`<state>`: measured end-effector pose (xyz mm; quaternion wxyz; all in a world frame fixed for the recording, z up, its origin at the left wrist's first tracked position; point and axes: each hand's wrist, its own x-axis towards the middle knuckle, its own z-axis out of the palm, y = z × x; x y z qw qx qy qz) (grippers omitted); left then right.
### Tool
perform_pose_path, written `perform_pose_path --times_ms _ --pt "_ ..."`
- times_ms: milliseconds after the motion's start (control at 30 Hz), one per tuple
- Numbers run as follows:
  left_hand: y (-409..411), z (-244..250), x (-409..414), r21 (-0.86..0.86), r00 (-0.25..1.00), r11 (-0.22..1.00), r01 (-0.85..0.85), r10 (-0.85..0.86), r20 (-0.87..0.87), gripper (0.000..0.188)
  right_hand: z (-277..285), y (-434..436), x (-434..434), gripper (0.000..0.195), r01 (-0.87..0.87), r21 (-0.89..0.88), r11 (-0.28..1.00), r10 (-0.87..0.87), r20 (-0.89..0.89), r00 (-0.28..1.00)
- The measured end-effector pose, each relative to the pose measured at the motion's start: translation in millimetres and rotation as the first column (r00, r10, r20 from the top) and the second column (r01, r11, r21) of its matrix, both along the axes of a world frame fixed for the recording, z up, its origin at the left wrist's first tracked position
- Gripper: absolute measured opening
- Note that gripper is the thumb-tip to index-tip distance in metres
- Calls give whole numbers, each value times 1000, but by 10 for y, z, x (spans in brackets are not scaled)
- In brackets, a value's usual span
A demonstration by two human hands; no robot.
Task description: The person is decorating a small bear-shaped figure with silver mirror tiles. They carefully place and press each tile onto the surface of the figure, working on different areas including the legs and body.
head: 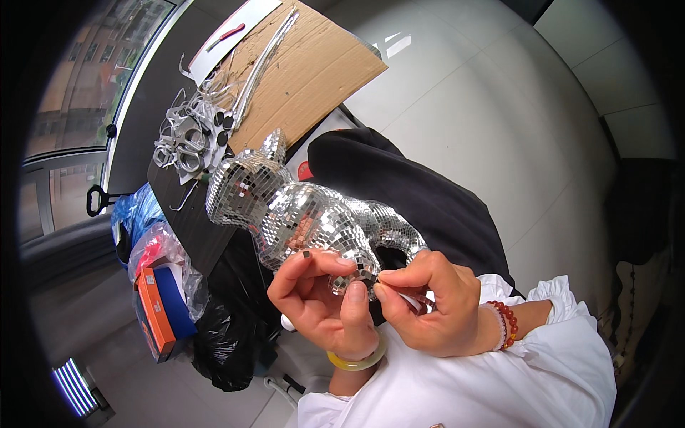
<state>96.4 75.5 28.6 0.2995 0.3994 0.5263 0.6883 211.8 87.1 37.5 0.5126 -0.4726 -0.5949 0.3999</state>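
An animal-shaped figure (305,219) covered in small silver mirror tiles lies on its side across the lap, one pointed ear towards the table. My left hand (326,307) has its thumb and fingers around the rounded end of one limb (359,273). A single dark mirror tile (306,254) rests on one of its fingers. Close beside it, my right hand (436,305) pinches a narrow strip (415,302), its white back showing below the fingers. The right fingertips are at the same limb end; whether the strip touches it is hidden.
A dark table (184,230) at left bears cardboard (305,69), mirror-tile strips (262,64), a red-handled tool (227,36) and a pile of backing scraps and tape rolls (190,139). Below it are an orange box (155,310) and a black plastic bag (225,342). Black cloth (417,187) covers the legs.
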Motion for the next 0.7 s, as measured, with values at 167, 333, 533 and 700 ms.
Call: perform_pose_path --times_ms 167,333,533,700 --pt "-11 -11 -1 -24 998 1000 -4 3 -59 61 7 2 -14 20 10 50 999 -12 53 999" --pt "-15 -23 1 -23 999 1000 -20 19 -31 61 -6 -6 -11 20 -7 58 998 4 66 998" --pt "-2 -16 -4 -15 999 1000 -16 15 -38 61 3 3 -7 19 -17 61 998 14 49 999" --pt "4 -4 3 -38 999 999 -4 2 -54 60 -16 5 13 19 -24 62 998 21 55 998"
